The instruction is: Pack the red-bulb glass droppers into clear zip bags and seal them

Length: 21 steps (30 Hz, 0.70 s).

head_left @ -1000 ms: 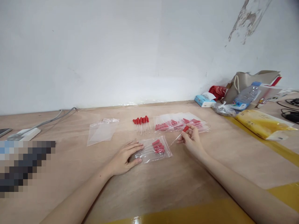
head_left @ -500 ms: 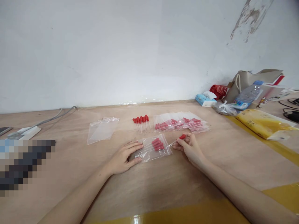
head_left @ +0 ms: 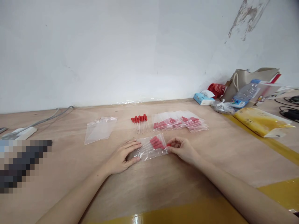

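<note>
A clear zip bag (head_left: 146, 154) lies flat on the table in front of me, with several red-bulbed droppers (head_left: 157, 143) inside, their bulbs toward the bag's right end. My left hand (head_left: 126, 155) rests flat at the bag's left end, fingers stretched out and thumb apart, fingertips touching the plastic. Between thumb and fingertips my right hand (head_left: 181, 149) pinches another dropper (head_left: 168, 145) at the bag's right-hand mouth. Only its red bulb shows clearly; its thin stem points left into the bag. Farther back, loose droppers (head_left: 139, 119) lie in a row.
Flat unfilled zip bags (head_left: 99, 132) lie at the left. Overlapping bags with droppers (head_left: 179, 122) lie back right. Along the right stand a tissue pack (head_left: 203, 99), a plastic bottle (head_left: 246, 93), a paper bag (head_left: 257, 76) and a yellow packet (head_left: 261, 121). A cable (head_left: 54, 116) runs back left.
My right hand has moved left toward the bag, and the held dropper's stem has slid into its mouth. My left hand stays on the bag's left end.
</note>
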Tool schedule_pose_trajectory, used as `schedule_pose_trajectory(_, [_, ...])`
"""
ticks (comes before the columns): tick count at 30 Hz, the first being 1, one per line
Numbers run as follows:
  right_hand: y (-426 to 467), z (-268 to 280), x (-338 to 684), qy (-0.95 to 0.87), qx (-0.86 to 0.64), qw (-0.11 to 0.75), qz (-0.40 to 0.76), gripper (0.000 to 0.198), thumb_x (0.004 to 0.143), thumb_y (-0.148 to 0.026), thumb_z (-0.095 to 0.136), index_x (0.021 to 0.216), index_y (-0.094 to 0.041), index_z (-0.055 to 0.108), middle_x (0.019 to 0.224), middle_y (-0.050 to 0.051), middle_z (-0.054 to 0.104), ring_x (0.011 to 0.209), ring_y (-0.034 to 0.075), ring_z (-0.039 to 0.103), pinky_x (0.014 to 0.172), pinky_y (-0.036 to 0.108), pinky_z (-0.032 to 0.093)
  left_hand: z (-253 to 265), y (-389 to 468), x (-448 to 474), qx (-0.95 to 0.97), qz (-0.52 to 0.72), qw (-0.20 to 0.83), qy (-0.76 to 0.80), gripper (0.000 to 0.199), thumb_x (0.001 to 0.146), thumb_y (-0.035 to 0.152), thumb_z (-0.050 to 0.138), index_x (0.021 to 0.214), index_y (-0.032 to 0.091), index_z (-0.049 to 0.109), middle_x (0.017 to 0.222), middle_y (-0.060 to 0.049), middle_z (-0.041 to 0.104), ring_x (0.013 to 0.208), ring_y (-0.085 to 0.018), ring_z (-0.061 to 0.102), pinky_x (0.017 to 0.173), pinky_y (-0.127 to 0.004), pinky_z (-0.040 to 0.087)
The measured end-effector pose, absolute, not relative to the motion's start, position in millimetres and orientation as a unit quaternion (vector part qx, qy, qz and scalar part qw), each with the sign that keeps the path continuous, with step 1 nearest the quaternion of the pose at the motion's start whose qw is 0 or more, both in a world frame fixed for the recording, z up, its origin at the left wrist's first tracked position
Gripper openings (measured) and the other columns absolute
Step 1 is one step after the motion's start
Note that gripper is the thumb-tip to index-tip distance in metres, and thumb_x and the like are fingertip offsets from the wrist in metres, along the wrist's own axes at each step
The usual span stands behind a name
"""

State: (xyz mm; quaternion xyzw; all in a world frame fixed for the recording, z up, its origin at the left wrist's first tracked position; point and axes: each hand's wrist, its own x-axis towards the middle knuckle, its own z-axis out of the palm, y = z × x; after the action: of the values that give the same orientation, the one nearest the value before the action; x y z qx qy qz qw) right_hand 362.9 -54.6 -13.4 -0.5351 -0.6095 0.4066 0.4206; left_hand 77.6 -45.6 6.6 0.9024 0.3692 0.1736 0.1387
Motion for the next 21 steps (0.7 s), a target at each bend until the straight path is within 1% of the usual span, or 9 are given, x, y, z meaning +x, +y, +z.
schedule_pose_trajectory(4, [-56.7, -9.5, 360.5, -0.651, -0.505, 0.378, 0.423, 0.022, 0.069, -0.037, 0.063, 0.079, -0.017, 0.064, 0.069, 0.001, 0.063, 0.06, 0.012, 0.053, 0.055, 0.024, 0.042, 5.8, -45.2, 77.7, 0.904, 0.174, 0.138, 0.366, 0.045, 0.085, 0.041, 0.05, 0.127, 0.025, 0.045, 0.13, -0.004, 0.048, 0.127, -0.023, 0.035, 0.106, -0.043, 0.03])
schedule_pose_trajectory(7, [-61.1, -2.2, 358.1, -0.668, -0.503, 0.36, 0.414, 0.028, 0.076, -0.043, 0.055, 0.079, -0.017, 0.066, 0.069, 0.001, 0.063, 0.059, 0.012, 0.052, 0.052, 0.023, 0.039, 5.8, -45.0, 77.5, 0.906, 0.173, 0.138, 0.362, 0.045, 0.085, 0.04, 0.05, 0.128, 0.025, 0.045, 0.13, -0.005, 0.048, 0.127, -0.023, 0.035, 0.106, -0.043, 0.031])
schedule_pose_trajectory(9, [-63.6, 1.3, 355.3, -0.67, -0.523, 0.363, 0.382, 0.029, 0.072, -0.045, 0.059, 0.077, -0.017, 0.066, 0.066, 0.0, 0.061, 0.056, 0.011, 0.049, 0.05, 0.022, 0.037, 5.9, -45.0, 77.4, 0.906, 0.168, 0.137, 0.364, 0.046, 0.086, 0.04, 0.05, 0.128, 0.025, 0.044, 0.131, -0.005, 0.048, 0.127, -0.023, 0.034, 0.106, -0.044, 0.031])
schedule_pose_trajectory(11, [-65.4, 2.7, 351.6, -0.66, -0.538, 0.375, 0.366, 0.029, 0.067, -0.044, 0.065, 0.074, -0.016, 0.064, 0.063, -0.001, 0.058, 0.054, 0.009, 0.047, 0.047, 0.021, 0.035, 5.9, -44.9, 77.4, 0.905, 0.165, 0.138, 0.368, 0.046, 0.086, 0.04, 0.05, 0.128, 0.025, 0.044, 0.131, -0.004, 0.047, 0.128, -0.022, 0.034, 0.106, -0.043, 0.03])
schedule_pose_trajectory(16, [-68.0, 2.7, 344.2, -0.59, -0.532, 0.407, 0.45, 0.028, 0.069, -0.043, 0.062, 0.066, -0.017, 0.053, 0.052, -0.005, 0.049, 0.039, 0.005, 0.036, 0.036, 0.018, 0.026, 5.7, -45.3, 77.3, 0.904, 0.166, 0.137, 0.369, 0.046, 0.085, 0.04, 0.05, 0.129, 0.025, 0.043, 0.132, -0.004, 0.047, 0.127, -0.022, 0.034, 0.106, -0.042, 0.03])
schedule_pose_trajectory(19, [-68.7, 1.4, 344.6, -0.559, -0.528, 0.4, 0.498, 0.03, 0.07, -0.045, 0.06, 0.068, -0.018, 0.047, 0.051, -0.008, 0.047, 0.032, 0.003, 0.032, 0.031, 0.018, 0.021, 5.9, -45.9, 76.9, 0.907, 0.169, 0.137, 0.361, 0.046, 0.086, 0.039, 0.049, 0.129, 0.025, 0.043, 0.132, -0.004, 0.046, 0.127, -0.022, 0.035, 0.106, -0.042, 0.031])
schedule_pose_trajectory(21, [-68.0, -0.2, 347.4, -0.55, -0.528, 0.393, 0.515, 0.028, 0.072, -0.044, 0.058, 0.074, -0.019, 0.045, 0.054, -0.008, 0.048, 0.029, 0.002, 0.032, 0.029, 0.017, 0.02, 6.4, -46.1, 76.4, 0.908, 0.174, 0.136, 0.357, 0.046, 0.086, 0.039, 0.049, 0.129, 0.025, 0.043, 0.132, -0.004, 0.047, 0.127, -0.021, 0.035, 0.106, -0.042, 0.031])
